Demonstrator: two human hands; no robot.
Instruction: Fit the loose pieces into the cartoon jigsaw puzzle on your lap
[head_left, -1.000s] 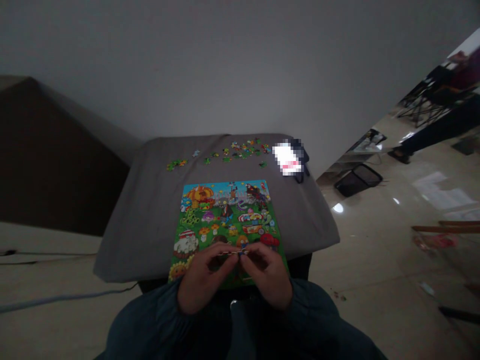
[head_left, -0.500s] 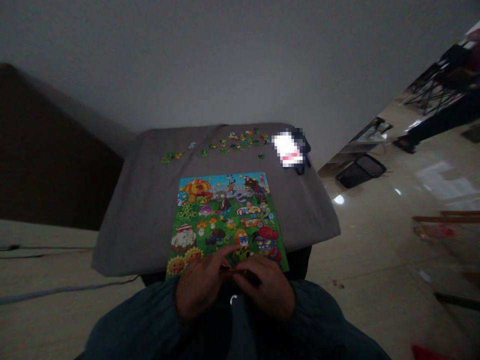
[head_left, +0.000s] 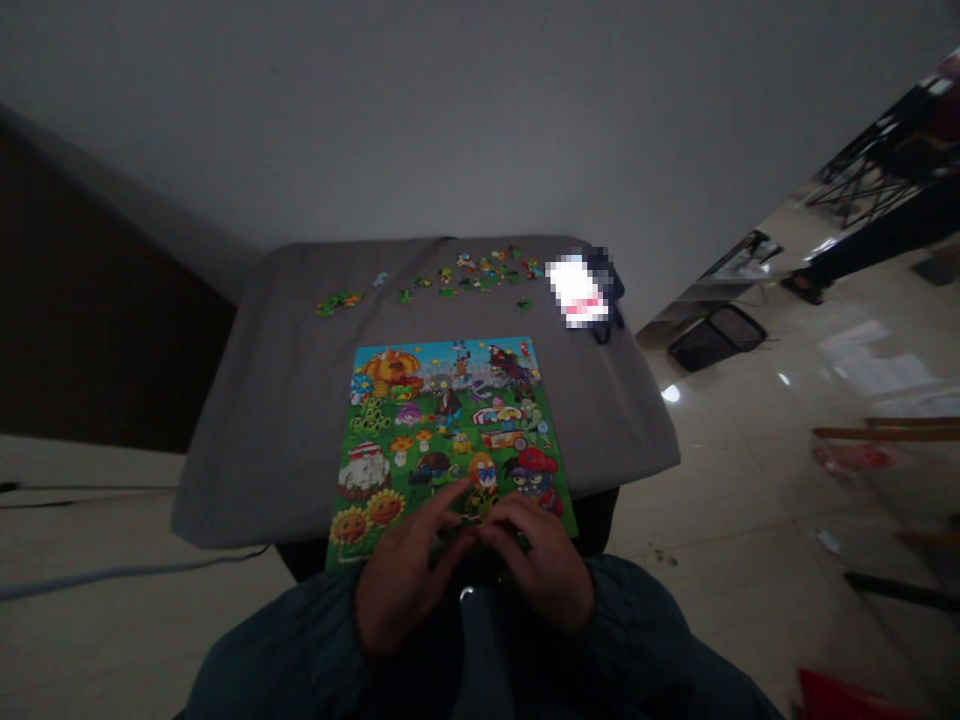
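A colourful cartoon jigsaw puzzle [head_left: 450,440], with plants and zombies printed on it, lies at the near edge of the cloth-covered table. Over its near edge, my left hand [head_left: 401,570] is closed, thumb bent in and index finger stretched forward over the picture. My right hand [head_left: 544,560] meets it from the other side, thumb and fingers pinched. Between the fingertips of both shows the pale edge of a small puzzle piece [head_left: 471,519], mostly hidden by the fingers. The bottom middle of the picture is covered by my hands.
Loose puzzle pieces [head_left: 480,275] are scattered along the back of the grey-covered table [head_left: 277,400], with a small cluster [head_left: 337,303] at the left. A bright, blurred-out item [head_left: 577,292] lies back right. A wall stands behind; a person's leg [head_left: 870,235] shows far right.
My fingertips have shifted slightly, the left thumb now bent toward the right fingers, and the pale edge between them shows more. The whole view has tilted a little.
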